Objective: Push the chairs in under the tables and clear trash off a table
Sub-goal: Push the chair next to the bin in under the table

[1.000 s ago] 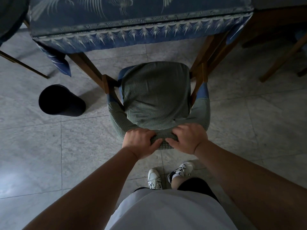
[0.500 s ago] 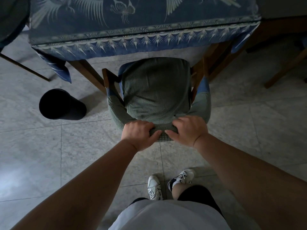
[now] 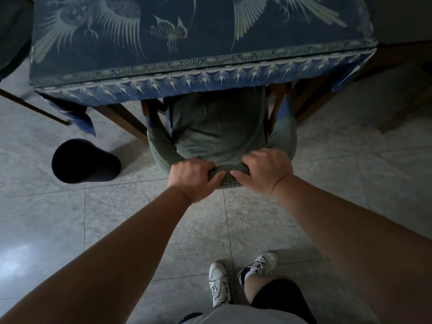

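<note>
- Gripping the top of the chair (image 3: 219, 132) backrest with both hands: left hand (image 3: 194, 178) and right hand (image 3: 264, 169) side by side, thumbs nearly meeting at the middle.
- Curling the fingers (image 3: 201, 163) of each hand over the far side of the green-covered rail, thumbs pressing on the near side, so both hands clamping the fabric and rail rather than lying spread.
- Sitting just beyond the fingers: the seat, its front part already tucked under the hanging edge of the blue patterned cloth on the counter (image 3: 201, 73); backrest and rear of the armrests remaining out on the near side.
- Judging the step as pushing in 1 chair, well along but not finished; no trash showing on the visible part of the counter.
- Risking a jam: wooden counter legs (image 3: 126, 120) standing close outside both armrests, left and right of the fingers, so a crooked push likely catching an armrest on a leg.
- Risking a snag: cloth hem hanging low ahead of the fingers, possibly dragging on the seat cover.
- Risking slip: loose cover bunching under the thumbs, possibly sliding on the rail instead of moving the chair.
- Standing to the left of the left fingers, apart from the chair: a dark round bin (image 3: 85, 161), at risk only from a sideways swing.
</note>
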